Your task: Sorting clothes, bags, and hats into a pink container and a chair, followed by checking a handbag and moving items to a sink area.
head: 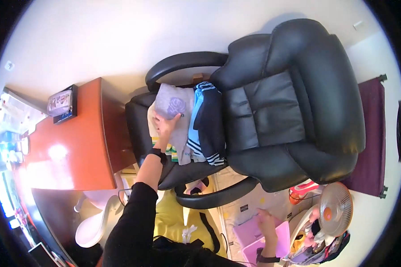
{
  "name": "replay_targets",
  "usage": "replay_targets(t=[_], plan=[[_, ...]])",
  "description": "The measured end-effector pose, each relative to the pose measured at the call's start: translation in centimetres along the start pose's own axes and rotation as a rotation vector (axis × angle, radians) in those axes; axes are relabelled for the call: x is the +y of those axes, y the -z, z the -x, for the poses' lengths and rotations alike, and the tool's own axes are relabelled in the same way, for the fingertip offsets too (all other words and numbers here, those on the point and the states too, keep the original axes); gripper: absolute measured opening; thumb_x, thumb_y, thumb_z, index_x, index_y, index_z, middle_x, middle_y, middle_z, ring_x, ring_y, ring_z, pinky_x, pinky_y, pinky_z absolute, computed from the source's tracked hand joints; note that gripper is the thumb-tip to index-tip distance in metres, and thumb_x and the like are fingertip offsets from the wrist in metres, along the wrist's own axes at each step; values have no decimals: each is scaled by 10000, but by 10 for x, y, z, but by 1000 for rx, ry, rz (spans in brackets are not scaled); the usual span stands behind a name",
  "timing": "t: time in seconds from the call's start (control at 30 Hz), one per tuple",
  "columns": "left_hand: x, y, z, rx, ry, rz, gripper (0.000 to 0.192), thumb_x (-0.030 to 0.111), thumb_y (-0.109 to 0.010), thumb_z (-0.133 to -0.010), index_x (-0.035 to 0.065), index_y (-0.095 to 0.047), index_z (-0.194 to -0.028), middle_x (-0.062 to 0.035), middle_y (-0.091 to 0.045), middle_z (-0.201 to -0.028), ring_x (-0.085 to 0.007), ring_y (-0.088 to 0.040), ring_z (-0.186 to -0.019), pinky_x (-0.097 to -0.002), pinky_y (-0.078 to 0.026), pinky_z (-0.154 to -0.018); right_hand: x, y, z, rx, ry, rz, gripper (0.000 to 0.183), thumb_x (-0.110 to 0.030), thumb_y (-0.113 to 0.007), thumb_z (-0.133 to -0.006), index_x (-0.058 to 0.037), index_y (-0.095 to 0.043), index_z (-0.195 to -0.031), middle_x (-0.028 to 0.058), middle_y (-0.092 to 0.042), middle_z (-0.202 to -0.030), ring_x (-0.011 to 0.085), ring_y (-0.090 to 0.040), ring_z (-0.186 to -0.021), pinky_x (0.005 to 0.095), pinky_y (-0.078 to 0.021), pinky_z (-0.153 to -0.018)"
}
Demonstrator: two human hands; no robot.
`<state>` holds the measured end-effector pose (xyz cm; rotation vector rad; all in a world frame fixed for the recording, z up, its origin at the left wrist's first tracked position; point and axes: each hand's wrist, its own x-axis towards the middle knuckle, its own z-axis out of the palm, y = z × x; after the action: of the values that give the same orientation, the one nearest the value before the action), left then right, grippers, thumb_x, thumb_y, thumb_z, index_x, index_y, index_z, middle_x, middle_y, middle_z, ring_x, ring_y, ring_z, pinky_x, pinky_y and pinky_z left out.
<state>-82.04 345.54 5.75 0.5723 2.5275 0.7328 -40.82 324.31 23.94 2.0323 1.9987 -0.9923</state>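
Note:
Folded clothes lie on the seat of a black leather office chair (270,110). My left hand (165,125) rests with fingers spread on a grey folded garment (177,103) that bears a purple rose print. Under it show cream cloth and a green, yellow and white striped edge. Beside the grey garment lies a dark garment (210,123) with white stripes, folded against light blue cloth (194,130). My right hand (266,222) is low at the right, over a pink plastic bin (282,238); whether its fingers hold anything is unclear.
An orange-topped cabinet (70,140) stands left of the chair. The chair's lower armrest (217,197) curves between my arms. At the lower right are an orange-rimmed round fan heater (336,210) and a pile of clothes and soft items (310,237). A yellow cushion-like item (173,213) lies below the seat.

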Motion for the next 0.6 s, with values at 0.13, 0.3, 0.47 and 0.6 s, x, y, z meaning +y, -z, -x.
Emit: replay_targets(t=[0.13,0.3,0.47,0.6], plan=[[-27,4,-27,-205,-135,252,883,310,-704,-557,50,-193,-1228,-216,-351,-1174,-334,-378,-1063,-402,-325,-861,-47,3,-28,-13,172,-1,285,-29,-565,-661,-25,-539,-945,158,-551,-906,257,-558,-775,316,-446,-669],[-1,30,56,-141,-580,319,545,150,-635,-606,26,-390,-1077,-208,-484,-1001,-336,-476,-933,-362,-386,-789,-96,-6,-73,-126,122,-550,286,-94,-513,-761,-41,-477,-1039,127,-535,-967,198,-530,-874,280,-411,-755],[8,93,165,-614,-1161,171,367,48,-595,-565,68,-483,-914,-92,-504,-914,-260,-502,-822,-361,-383,-713,-160,-32,-119,109,159,-1175,355,-93,-537,-764,18,-423,-1081,97,-508,-1015,176,-479,-956,278,-373,-812],[-4,129,193,-904,-1257,318,379,123,-596,-662,82,-494,-1024,-105,-438,-1084,-240,-511,-857,-342,-410,-717,-166,-13,-128,104,-172,-1329,421,-61,-563,-742,30,-393,-1117,94,-478,-1068,188,-470,-950,296,-372,-808]])
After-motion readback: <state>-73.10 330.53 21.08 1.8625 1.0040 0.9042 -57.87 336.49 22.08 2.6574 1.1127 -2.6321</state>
